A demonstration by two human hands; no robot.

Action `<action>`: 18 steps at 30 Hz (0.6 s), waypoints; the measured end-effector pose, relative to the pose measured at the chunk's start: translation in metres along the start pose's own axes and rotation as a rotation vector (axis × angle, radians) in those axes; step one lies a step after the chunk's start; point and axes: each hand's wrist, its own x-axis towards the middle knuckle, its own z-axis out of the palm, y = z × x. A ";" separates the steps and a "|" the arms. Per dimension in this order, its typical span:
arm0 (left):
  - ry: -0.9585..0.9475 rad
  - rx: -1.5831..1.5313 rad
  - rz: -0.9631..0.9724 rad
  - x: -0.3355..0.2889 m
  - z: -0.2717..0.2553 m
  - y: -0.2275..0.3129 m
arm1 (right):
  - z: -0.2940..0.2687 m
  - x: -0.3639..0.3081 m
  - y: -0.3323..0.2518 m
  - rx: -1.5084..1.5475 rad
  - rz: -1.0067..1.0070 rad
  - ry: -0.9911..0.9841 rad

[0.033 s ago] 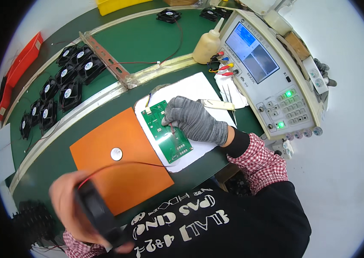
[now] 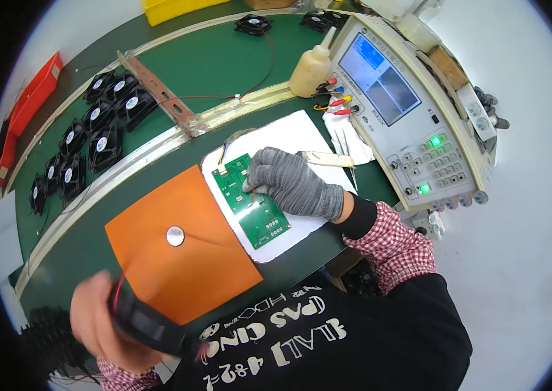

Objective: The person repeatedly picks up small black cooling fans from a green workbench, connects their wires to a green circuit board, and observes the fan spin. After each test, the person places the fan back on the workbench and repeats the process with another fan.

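Note:
In my left hand, bare and blurred by motion, I grip a black cooling fan at the lower left. Its thin red and black wire runs off over an orange mat toward the board. My right hand, in a grey knitted glove, is closed with fingertips pinched over a green circuit board. A bit of reddish wire shows beneath those fingertips; its end is hidden. The board lies on a white pad, with a white connector and cable at its far-left corner.
A round silver disc lies on the mat. Several black fans stand at the left beyond a metal rail. To the right are a test instrument with clip leads, a squeeze bottle, tweezers and a cream-handled tool.
My left hand has tilted the fan and shifted it slightly downward. The fan's wire is now smeared by motion. My right hand stays at the same spot on the board.

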 end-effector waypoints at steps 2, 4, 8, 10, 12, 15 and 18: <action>0.246 0.235 0.283 -0.010 0.023 -0.005 | 0.002 0.005 -0.003 0.009 -0.025 -0.006; 0.073 0.114 0.174 -0.007 0.024 0.003 | 0.003 0.006 -0.003 0.009 -0.029 -0.009; -0.021 -0.278 0.278 0.062 0.081 -0.016 | -0.003 0.002 -0.006 -0.170 -0.057 -0.004; 0.080 -0.312 0.187 0.101 0.120 -0.030 | 0.004 -0.007 0.007 -0.040 -0.093 0.138; 0.152 -0.250 -0.037 0.116 0.160 -0.064 | 0.001 -0.003 -0.004 0.240 0.048 0.226; -0.029 -0.079 -0.205 0.114 0.199 -0.133 | 0.004 0.005 -0.010 0.127 0.179 0.370; -0.309 -0.061 -0.348 0.089 0.231 -0.184 | 0.005 0.004 -0.012 0.230 0.236 0.325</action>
